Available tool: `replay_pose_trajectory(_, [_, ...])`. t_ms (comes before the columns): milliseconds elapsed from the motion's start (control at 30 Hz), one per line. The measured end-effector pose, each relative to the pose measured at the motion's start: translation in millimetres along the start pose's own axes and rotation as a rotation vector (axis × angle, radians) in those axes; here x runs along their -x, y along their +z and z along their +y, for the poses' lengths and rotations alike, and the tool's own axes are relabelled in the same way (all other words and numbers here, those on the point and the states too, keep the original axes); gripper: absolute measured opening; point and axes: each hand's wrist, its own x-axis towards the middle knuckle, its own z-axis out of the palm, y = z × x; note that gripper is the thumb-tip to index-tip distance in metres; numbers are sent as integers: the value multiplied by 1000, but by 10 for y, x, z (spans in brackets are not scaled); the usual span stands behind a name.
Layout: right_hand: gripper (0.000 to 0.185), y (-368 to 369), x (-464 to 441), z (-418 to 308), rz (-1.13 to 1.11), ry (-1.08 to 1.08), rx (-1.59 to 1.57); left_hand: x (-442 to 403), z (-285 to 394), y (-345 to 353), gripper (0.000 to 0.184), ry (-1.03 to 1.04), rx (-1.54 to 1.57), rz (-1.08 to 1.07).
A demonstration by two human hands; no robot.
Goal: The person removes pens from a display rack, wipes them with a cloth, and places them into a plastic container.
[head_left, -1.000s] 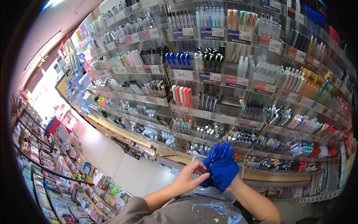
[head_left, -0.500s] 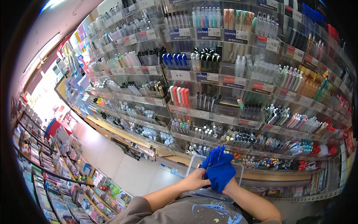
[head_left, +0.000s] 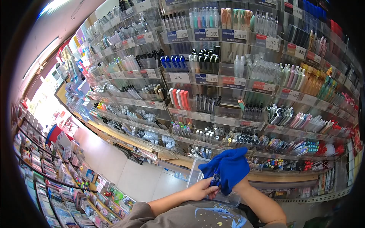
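both forearms are bared and brought together in front of the torso. the left forearm (head_left: 168, 202) is extended inward at a shallow slant, and its thumb (head_left: 212, 189) is pressed toward curled fingers on the left hand (head_left: 200, 190). the right forearm (head_left: 262, 202) is angled more steeply upward; the right hand (head_left: 240, 184) is mostly hidden, its fingers unseen.

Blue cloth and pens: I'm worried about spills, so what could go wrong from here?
The blue pens, bunched at the left hand's fingers, may slip. The blue cloth, bunched over the right hand, could hide a loose one. The clear container beneath might tip if knocked.
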Motion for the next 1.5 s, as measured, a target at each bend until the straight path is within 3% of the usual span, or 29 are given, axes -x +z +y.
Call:
replay_pose_trajectory(33, [12, 16, -19, -25, 15, -90, 2, 1, -3, 8, 10, -23, -9, -16])
replay_pose_trajectory(133, [12, 36, -37, -14, -101, -98, -235, -11, 0, 29, 9, 25, 5, 28])
replay_pose_trajectory(233, [16, 11, -98, -22, -202, -146, 83, -16, -41, 38, 6, 115, -1, 181])
replay_pose_trajectory(333, [21, 42, 79, -68, -141, -215, 84, -1, 40, 10, 7, 156, -142, 173])
replay_pose_trajectory(367, [19, 22, 67, -102, -215, -180, 64, -1, 125, 69, 12, 113, -123, 227])
replay_pose_trajectory(467, [15, 2, 37, 26, -158, -252, -15, -12, 185, 117, 13, 48, -226, 310])
replay_pose_trajectory(567, [14, -156, -34, 164, -114, -349, 336, -30, 7, 58, 8, 89, -230, 274])
replay_pose_trajectory(667, [20, -199, -134, 1, -331, -297, 323, 16, 58, -30, 9, 124, -21, 30])
replay_pose_trajectory(833, [37, -516, -234, 476, -515, 55, -180, 50, 158, -11, 15, 117, 110, -11])
replay_pose_trajectory(900, [40, -517, -219, 347, -584, -3, -63, 47, 142, -20, 16, 110, 122, -37])
replay_pose_trajectory(933, [41, -422, -199, 5, -652, -132, 120, 43, 143, -28, 16, 110, 125, -60])
replay_pose_trajectory(1000, [42, -357, -192, -127, -622, 3, -20, 41, 146, -34, 17, 104, 141, -87])
replay_pose_trajectory(1033, [43, -361, -197, -33, -511, 266, -341, 44, 145, -33, 17, 99, 158, -90])
replay_pose_trajectory(1100, [43, -317, -182, -28, -430, 307, -370, 49, 137, -35, 18, 95, 176, -105])
replay_pose_trajectory(1133, [43, -268, -144, -116, -466, 87, -83, 47, 124, -42, 18, 95, 178, -119])
replay_pose_trajectory(1200, [39, -220, -121, -140, -479, -133, 124, 42, 108, -47, 18, 75, 185, -138])
replay_pose_trajectory(1367, [22, -201, -99, 97, -407, -141, -277, 27, 78, -42, 15, 40, 151, -136])
replay_pose_trajectory(1467, [14, -132, 16, -96, -221, -127, -356, 64, 197, -18, 13, 46, -1, -72])
replay_pose_trajectory(1500, [13, -201, -34, -91, -46, -230, -47, 89, 247, -21, 13, 71, -240, -22])
